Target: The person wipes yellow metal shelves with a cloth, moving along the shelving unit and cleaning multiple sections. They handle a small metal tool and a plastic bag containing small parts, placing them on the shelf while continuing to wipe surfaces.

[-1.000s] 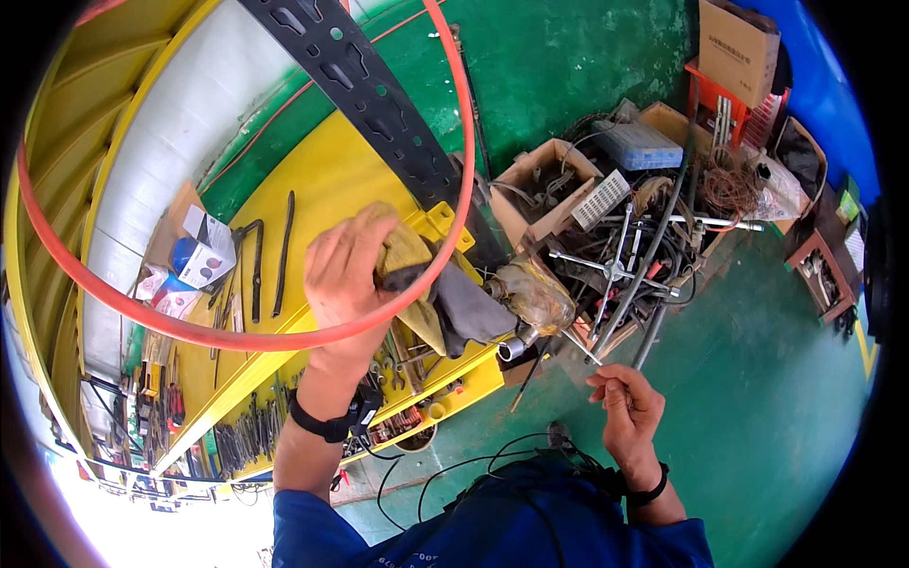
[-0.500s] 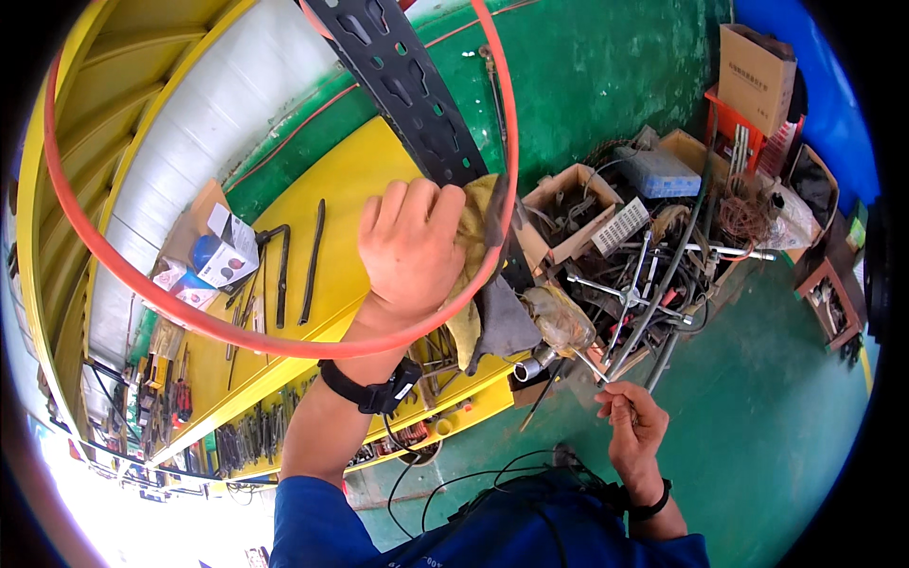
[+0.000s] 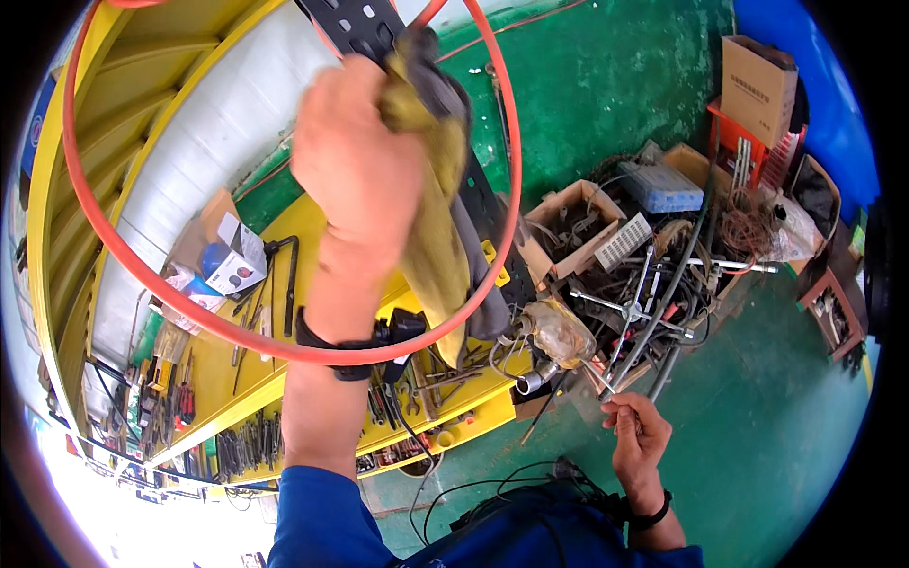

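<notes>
My left hand (image 3: 355, 156), smeared by motion, is raised at the upper middle, in front of a black slotted metal post (image 3: 355, 24). It is closed on a yellow and grey cloth (image 3: 431, 204), whose folds hang down beside the wrist. Lower right, my right hand (image 3: 639, 440) has its fingers curled round the near end of a thin metal rod (image 3: 598, 377). The rod's far end meets a brownish, plastic-wrapped lump (image 3: 559, 333); whether they are joined I cannot tell. An orange-red hose (image 3: 284, 350) loops in front of my left forearm.
A yellow workbench (image 3: 256, 379) with wrenches and bars stands to the left. Behind my right hand lies a heap with a cross-shaped lug wrench (image 3: 625, 308), tubes and an open cardboard box (image 3: 573, 222). Black cables (image 3: 473, 488) hang near my body.
My left hand has moved up and a little left, lifting the cloth along the post, so more of it hangs down. My right hand has barely moved and keeps the rod.
</notes>
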